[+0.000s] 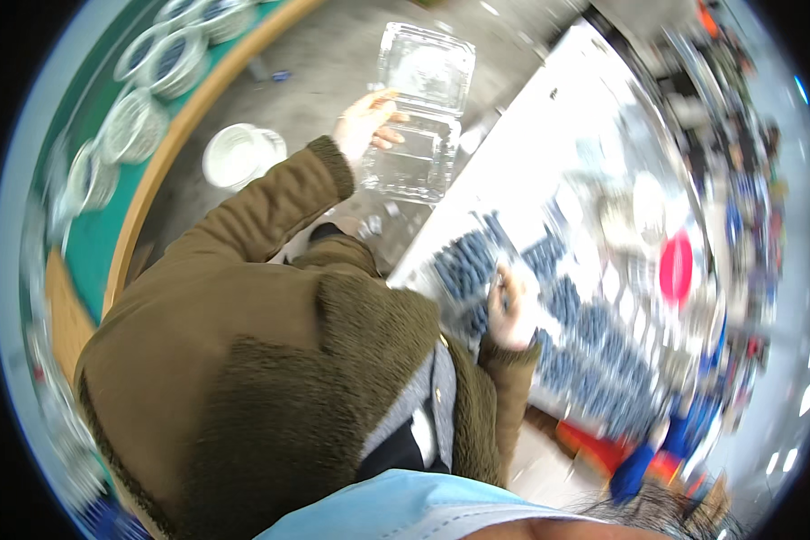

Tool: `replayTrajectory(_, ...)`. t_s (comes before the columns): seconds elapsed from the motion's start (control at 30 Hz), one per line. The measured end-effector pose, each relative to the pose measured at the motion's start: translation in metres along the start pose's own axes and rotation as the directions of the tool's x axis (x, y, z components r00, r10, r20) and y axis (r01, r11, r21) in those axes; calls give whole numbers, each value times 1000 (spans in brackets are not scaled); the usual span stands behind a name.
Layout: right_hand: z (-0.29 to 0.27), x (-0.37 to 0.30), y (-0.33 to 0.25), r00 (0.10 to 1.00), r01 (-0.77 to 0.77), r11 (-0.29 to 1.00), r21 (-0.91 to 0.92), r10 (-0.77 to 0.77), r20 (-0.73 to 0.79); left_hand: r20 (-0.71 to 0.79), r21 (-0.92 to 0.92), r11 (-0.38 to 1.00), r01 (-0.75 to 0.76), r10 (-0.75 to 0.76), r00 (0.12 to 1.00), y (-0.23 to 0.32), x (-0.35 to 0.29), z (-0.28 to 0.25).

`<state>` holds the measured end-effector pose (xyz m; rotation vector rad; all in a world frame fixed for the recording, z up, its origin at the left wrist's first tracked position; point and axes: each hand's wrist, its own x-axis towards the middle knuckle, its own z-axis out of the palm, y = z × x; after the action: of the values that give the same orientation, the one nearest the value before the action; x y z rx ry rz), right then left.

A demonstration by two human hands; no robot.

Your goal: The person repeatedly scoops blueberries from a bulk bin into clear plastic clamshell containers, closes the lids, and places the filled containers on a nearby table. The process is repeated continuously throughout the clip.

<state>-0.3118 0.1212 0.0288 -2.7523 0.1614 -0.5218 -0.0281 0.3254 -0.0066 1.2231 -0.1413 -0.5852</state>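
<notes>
Clear box: the hinged clear box point(412, 148) is held up just off the left edge of the white desk point(535, 135), above the floor point(333, 40); the left hand is at its near-left side, the right hand well apart from it, over the desk.
Left hand: the left hand point(366, 126) grips the box by its left edge, near the fold, fingers reaching over the plastic.
Right hand: the right hand point(513, 310) is above the desk's near-left part, among the blue clusters point(468, 263), fingers partly curled; blur hides whether it holds anything.
Box look: see-through, shiny, lid swung fully open, two rectangular halves with ridged rims; nothing shows inside.
Blue clusters: small dark-blue pieces grouped across the near half of the desk, too blurred to name.
Pink oval: the bright pink item point(676, 268) is toward the desk's right side.
White tubs: the tubs point(234, 156) are on the floor, well left of the desk.
Co-worker: a blue sleeve point(634, 472) shows at the desk's near-right end.
In the way: the right hand covers some clusters.
</notes>
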Motion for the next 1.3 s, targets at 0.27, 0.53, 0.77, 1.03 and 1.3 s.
replayTrajectory(0.27,40,-24,-31,972,-145,954,261,88,218,-731,-22,878,-479,313,607,81,-57,-245)
replayTrajectory(0.53,94,-61,-6,771,-625,638,450,595,227,-964,110,786,-608,234,128,131,-128,-446)
replayTrajectory(0.77,173,41,-31,667,-740,579,342,562,490,-954,298,685,-664,232,-188,188,-241,-626)
replayTrajectory(1.03,201,120,-110,564,-695,699,172,380,733,-952,156,911,-381,37,-302,244,-315,-786)
replayTrajectory(1.3,189,162,-152,625,-353,924,146,117,772,-682,556,807,201,581,-445,190,-262,-734)
